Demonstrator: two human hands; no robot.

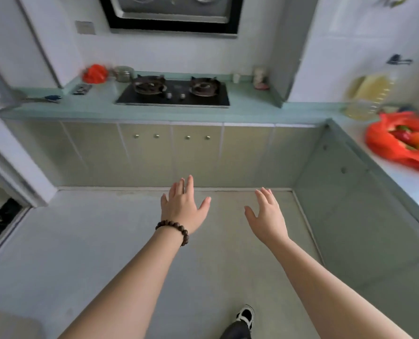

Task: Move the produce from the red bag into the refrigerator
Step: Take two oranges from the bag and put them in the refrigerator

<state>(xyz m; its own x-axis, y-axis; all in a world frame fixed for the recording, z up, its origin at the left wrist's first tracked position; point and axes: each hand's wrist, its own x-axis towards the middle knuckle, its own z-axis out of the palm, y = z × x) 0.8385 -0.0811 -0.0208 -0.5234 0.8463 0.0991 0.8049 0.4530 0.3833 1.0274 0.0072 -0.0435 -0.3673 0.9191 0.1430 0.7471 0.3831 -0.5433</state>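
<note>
Shoe (246, 315) lowest in frame, on floor. Left hand (182, 207), beaded bracelet (174, 230) at wrist, fingers spread, holding nothing. Right hand (268, 216) likewise splayed, empty, nearer bag. Red bag (384, 145) on desk (409, 177) far right, well apart from fingers, long axis running toward the near right; produce (411, 139) inside. Refrigerator not identifiable. No legible writing.
</note>
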